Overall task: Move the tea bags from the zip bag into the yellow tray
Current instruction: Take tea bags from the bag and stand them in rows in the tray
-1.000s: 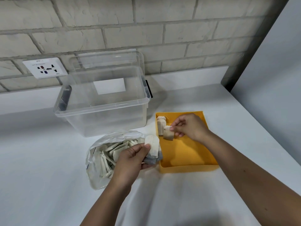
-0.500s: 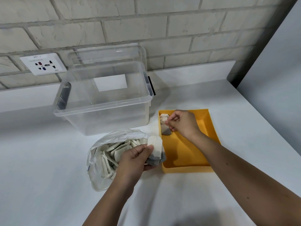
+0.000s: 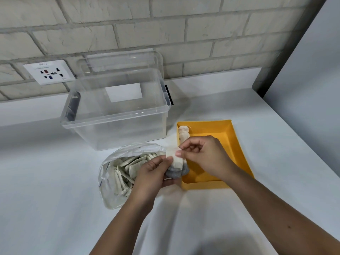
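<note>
Early: few tea bags point(image 3: 184, 134) in yellow tray point(image 3: 227, 137), zip bag point(image 3: 110, 196) mostly full; your left hand point(image 3: 154, 172) grips a bunch point(image 3: 177, 170), right hand point(image 3: 204, 155) pinches its top.

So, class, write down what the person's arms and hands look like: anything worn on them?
Both hands are bare: the left hand and right hand show no gloves or visible rings. The left forearm and right forearm are uncovered to the frame edge, with no sleeve, watch or bracelet in view.

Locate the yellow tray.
Head view, right of centre: yellow tray on the white counter, right of the zip bag, front-right of the clear bin.
</note>
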